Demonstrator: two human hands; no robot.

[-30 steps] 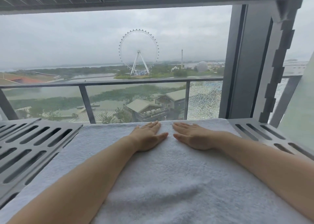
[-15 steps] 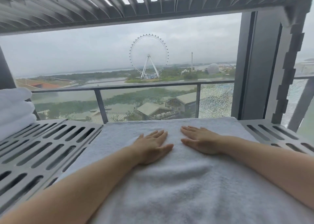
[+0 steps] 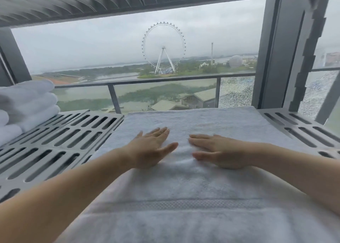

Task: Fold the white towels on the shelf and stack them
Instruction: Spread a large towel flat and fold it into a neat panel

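Both hands are down flat on the large white terry towel (image 3: 184,185), which lies spread across the middle of the grey slotted metal shelf (image 3: 55,141), its far edge running straight along the back of the shelf and its near end coming right up under the camera. The left hand (image 3: 150,148) lies palm down, fingers straight, thumb angled out toward the centre, grasping nothing. The right hand (image 3: 220,150) sits just beside it, palm down, fingers extended and pointing left, released and simply pressing the cloth. The two hands are near each other but apart, with a strip of slightly rippled towel between the thumbs. Closer to the camera a woven band (image 3: 165,205) crosses the towel from side to side. Off to the left, on the same shelf, a stack of folded white towels (image 3: 27,102) sits with its rounded folds facing right, well apart from the spread one. A slatted grey upper shelf (image 3: 92,1) hangs overhead. Beyond the glass there is a dark balcony railing (image 3: 147,82) and a white Ferris wheel (image 3: 163,47) under a grey sky.
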